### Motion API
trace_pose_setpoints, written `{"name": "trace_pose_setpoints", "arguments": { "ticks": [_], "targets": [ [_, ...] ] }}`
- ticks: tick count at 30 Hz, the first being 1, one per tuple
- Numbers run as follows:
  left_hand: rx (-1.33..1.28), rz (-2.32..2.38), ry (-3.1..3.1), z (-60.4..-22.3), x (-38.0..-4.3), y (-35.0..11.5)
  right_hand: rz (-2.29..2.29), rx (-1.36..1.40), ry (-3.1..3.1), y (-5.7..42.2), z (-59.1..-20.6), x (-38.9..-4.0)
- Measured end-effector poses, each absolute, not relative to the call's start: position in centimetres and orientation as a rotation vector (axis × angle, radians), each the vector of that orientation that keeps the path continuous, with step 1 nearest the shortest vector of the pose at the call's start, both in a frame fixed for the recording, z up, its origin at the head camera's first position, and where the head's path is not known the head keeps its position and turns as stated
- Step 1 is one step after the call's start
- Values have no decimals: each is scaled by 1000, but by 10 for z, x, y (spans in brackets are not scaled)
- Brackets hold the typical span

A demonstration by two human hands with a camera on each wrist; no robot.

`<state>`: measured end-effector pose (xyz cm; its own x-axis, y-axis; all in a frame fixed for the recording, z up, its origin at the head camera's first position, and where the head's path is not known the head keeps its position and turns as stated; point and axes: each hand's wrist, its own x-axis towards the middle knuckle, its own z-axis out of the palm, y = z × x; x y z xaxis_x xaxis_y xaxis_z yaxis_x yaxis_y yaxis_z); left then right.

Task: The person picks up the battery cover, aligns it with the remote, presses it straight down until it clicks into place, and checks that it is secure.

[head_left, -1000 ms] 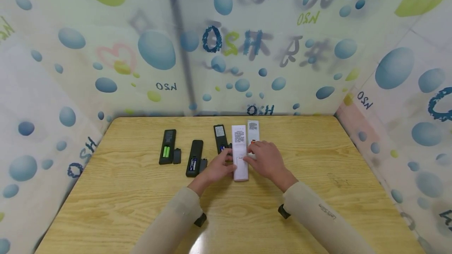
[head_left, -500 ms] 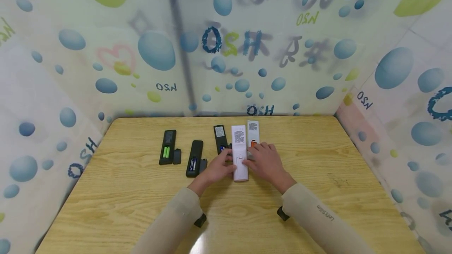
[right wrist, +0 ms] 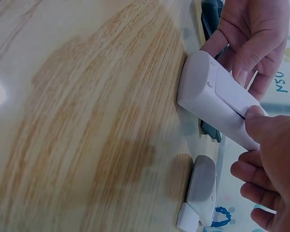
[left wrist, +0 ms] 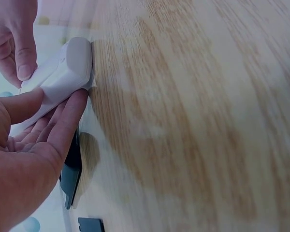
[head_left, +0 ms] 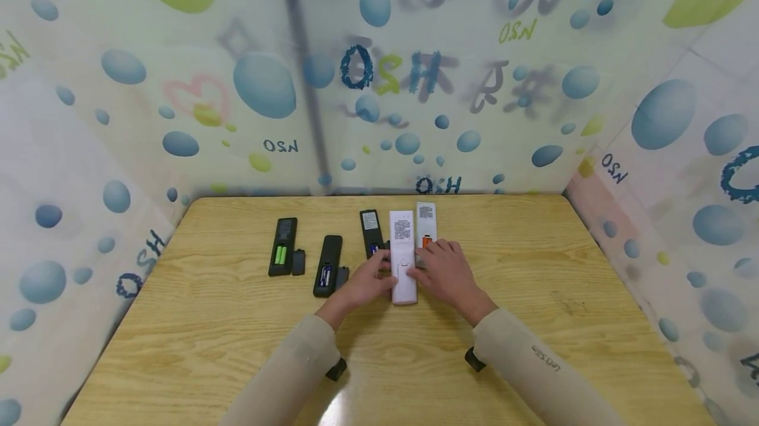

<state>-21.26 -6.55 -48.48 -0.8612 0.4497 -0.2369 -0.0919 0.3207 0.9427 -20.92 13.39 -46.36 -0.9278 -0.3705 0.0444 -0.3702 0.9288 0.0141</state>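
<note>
Wood-grain worktop (head_left: pixel 403 373): left hand (head_left: pixel 363 282) and right hand (head_left: pixel 447 272) both grip white remote (head_left: pixel 403 235). Smaller remote (head_left: pixel 426 216) alongside (head view: lower end hidden).

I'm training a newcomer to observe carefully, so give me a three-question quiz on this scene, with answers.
1. What colour are the batteries in the leftmost remote: a) blue, b) green, c) orange?
2. True or false: the left hand rests on that leftmost remote.
3. How many remotes show in the head view?

Key: 1. b, green. 2. False; it holds the nearer white remote. 3. Five: three black, two white.
</note>
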Motion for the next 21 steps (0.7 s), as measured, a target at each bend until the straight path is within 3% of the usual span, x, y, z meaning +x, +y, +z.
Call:
{"name": "trace_pose_setpoints", "arguments": {
  "ticks": [21],
  "targets": [
    [336, 1560, 2156, -482, -210, -65, 103, 532, -3085, 131, -457, -208]
  ]
}}
